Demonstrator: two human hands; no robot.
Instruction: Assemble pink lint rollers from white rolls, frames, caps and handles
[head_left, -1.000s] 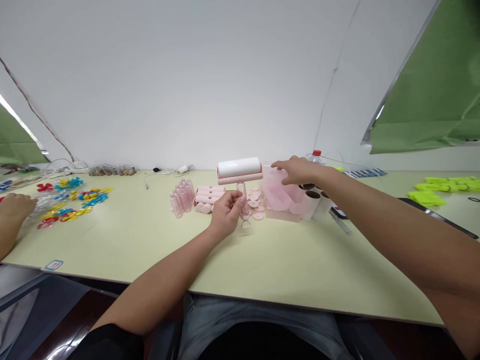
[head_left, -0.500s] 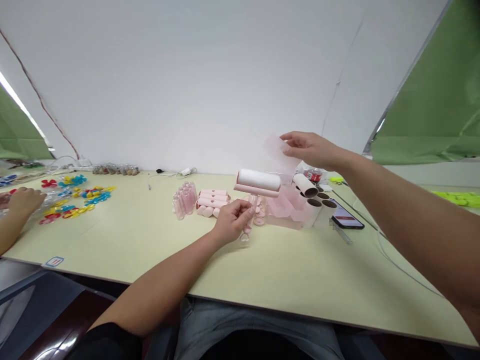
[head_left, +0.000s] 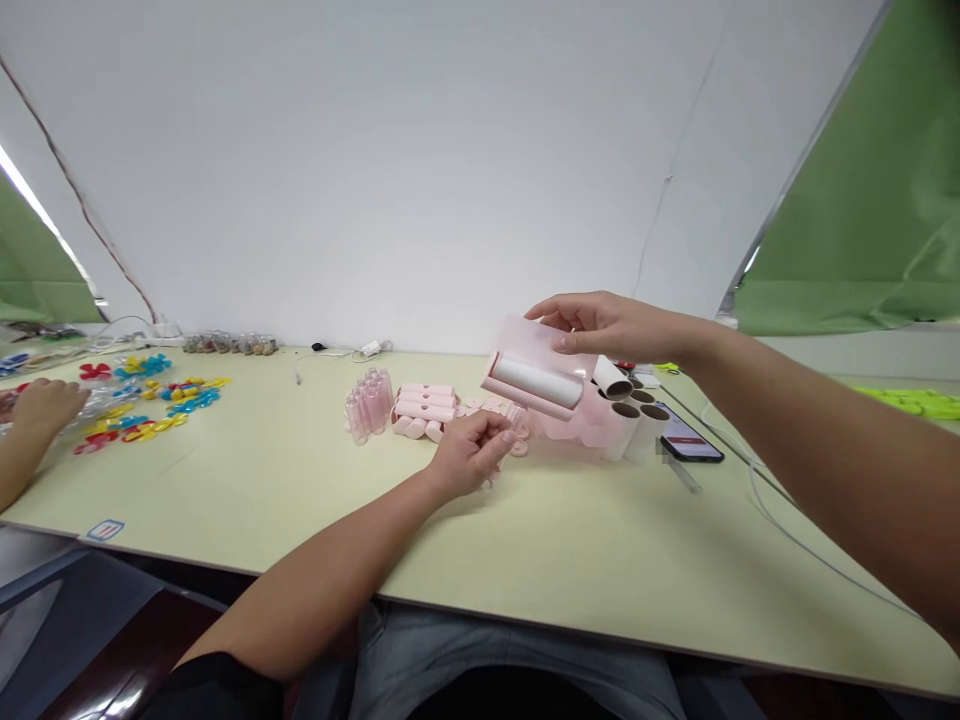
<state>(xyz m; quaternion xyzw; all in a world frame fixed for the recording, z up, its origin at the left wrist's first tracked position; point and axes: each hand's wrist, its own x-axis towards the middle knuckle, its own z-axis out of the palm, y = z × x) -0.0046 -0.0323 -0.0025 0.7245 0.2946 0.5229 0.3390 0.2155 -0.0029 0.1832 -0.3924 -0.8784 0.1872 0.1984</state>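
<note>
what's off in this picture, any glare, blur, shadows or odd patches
Head view: glare streaks the glossy dark red surface at lower left; a soft shadow lies on the table. Head view: the pink material beyond the white roller looks smeared; a pixelated patch sits by the phone.

I count one roller [head_left: 536, 383], one held-up translucent cover [head_left: 525, 340], one phone [head_left: 694, 440], at least three long pink pieces [head_left: 424, 402], at least four brown-cored rolls [head_left: 621, 432]; the pink tubes [head_left: 369, 408] overlap too much to number.
</note>
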